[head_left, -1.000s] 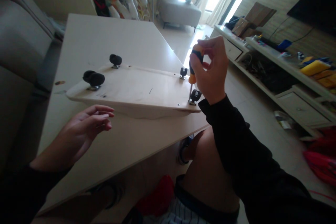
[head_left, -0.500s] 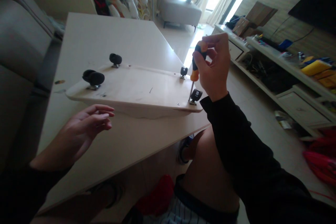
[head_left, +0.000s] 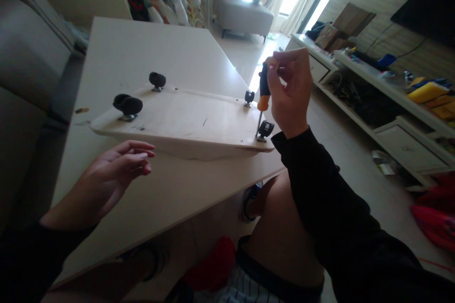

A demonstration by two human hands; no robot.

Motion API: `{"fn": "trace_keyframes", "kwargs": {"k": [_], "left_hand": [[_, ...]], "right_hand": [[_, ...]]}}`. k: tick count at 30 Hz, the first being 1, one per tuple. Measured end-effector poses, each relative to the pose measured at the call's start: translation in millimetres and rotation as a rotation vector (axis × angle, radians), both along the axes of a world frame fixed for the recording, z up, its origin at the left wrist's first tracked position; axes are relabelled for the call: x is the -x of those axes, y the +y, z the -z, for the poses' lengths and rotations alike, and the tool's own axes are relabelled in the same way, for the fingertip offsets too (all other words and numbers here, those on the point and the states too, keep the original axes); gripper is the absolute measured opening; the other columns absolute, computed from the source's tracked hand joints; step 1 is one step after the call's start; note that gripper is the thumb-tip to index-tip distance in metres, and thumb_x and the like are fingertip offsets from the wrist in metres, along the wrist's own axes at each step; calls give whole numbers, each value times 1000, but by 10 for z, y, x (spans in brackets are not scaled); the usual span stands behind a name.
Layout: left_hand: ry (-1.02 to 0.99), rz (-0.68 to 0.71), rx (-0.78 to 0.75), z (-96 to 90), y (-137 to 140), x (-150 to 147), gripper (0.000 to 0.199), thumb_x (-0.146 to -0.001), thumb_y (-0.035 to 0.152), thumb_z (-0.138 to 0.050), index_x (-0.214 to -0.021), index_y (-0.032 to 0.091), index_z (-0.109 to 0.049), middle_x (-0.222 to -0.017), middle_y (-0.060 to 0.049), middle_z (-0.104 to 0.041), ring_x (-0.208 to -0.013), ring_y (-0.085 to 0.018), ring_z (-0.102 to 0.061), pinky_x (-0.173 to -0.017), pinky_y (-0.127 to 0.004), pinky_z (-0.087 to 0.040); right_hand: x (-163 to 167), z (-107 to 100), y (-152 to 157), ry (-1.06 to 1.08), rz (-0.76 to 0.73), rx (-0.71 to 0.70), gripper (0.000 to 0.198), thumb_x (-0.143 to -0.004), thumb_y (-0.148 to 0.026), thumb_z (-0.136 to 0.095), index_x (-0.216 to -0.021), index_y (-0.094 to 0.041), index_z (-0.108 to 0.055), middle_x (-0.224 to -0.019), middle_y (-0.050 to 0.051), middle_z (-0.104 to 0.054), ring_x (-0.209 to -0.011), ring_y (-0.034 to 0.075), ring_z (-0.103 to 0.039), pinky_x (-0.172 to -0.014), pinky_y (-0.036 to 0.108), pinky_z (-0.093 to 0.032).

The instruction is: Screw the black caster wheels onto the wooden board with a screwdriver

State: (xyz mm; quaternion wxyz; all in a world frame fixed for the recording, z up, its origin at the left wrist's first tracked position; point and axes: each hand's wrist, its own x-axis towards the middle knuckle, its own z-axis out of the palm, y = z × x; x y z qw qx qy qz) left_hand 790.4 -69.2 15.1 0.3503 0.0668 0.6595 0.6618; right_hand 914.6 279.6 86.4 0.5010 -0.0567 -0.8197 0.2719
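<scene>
My right hand (head_left: 293, 87) grips the black and orange handle of a screwdriver (head_left: 264, 86) near its top. The screwdriver stands almost upright, and its shaft reaches down to the metal mounting plate beside the near right caster (head_left: 265, 130). The exact contact of the tip is too small to make out. Under it lies a pale, rounded board (head_left: 185, 116) with its casters facing up. My left hand (head_left: 117, 170) hovers by the board's near left edge, fingers loosely bent and apart, with nothing visible in them. Nearest to it is the large left caster (head_left: 127, 105).
Two further casters stand on the board's far side, one far left (head_left: 157, 80) and one far right (head_left: 249, 98). The board rests on a white table (head_left: 142, 42) with an angled right edge. A cluttered low cabinet (head_left: 405, 142) runs along the right wall.
My right fingers have shifted around the top of the screwdriver handle, and the handle leans slightly less. The left hand stays in place; the board looks almost unmoved.
</scene>
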Motion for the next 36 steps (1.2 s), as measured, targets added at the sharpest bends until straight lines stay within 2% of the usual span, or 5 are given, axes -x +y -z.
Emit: {"fn": "trace_keyframes", "kwargs": {"k": [5, 13, 23, 28, 36], "left_hand": [[0, 10, 5, 15, -5, 3, 33, -65, 31, -88, -93, 22, -74, -92, 1, -65, -72, -10, -62, -65, -13, -55], [6, 0, -11, -3, -11, 2, 34, -64, 30, -88, -93, 21, -74, -94, 0, -66, -71, -10, -61, -63, -14, -55], [43, 29, 1, 14, -25, 8, 24, -73, 27, -76, -96, 20, -72, -90, 5, -68, -72, -8, -63, -65, -15, -54], [19, 4, -12, 34, -33, 22, 34, -65, 28, -87, -96, 21, -73, -94, 1, -67, -73, -8, -63, -65, -13, -56], [-2, -5, -10, 17, -10, 6, 32, -65, 28, -86, -94, 21, -73, -95, 0, -66, -72, -10, -61, -64, -15, -54]], "right_hand": [[13, 10, 36, -22, 47, -13, 35, -97, -64, -52, -117, -35, -55, -103, 3, -66, -96, 20, -70, -69, 36, -62], [-8, -4, -36, 22, -64, 41, 18, -99, -48, -55, -110, -35, -51, -104, -1, -65, -86, 17, -68, -65, 33, -57], [-9, -24, -27, 21, -47, 4, 20, -92, -37, -63, -107, -32, -51, -103, -1, -67, -83, 15, -65, -63, 30, -56], [-37, -49, -16, -69, 1, 7, 17, -96, -43, -56, -111, -36, -53, -112, 1, -69, -97, 19, -69, -62, 32, -58], [-64, -93, -95, -56, 63, -25, 27, -88, -30, -70, -112, -38, -60, -105, 0, -67, -89, 18, -64, -63, 32, -59]]}}
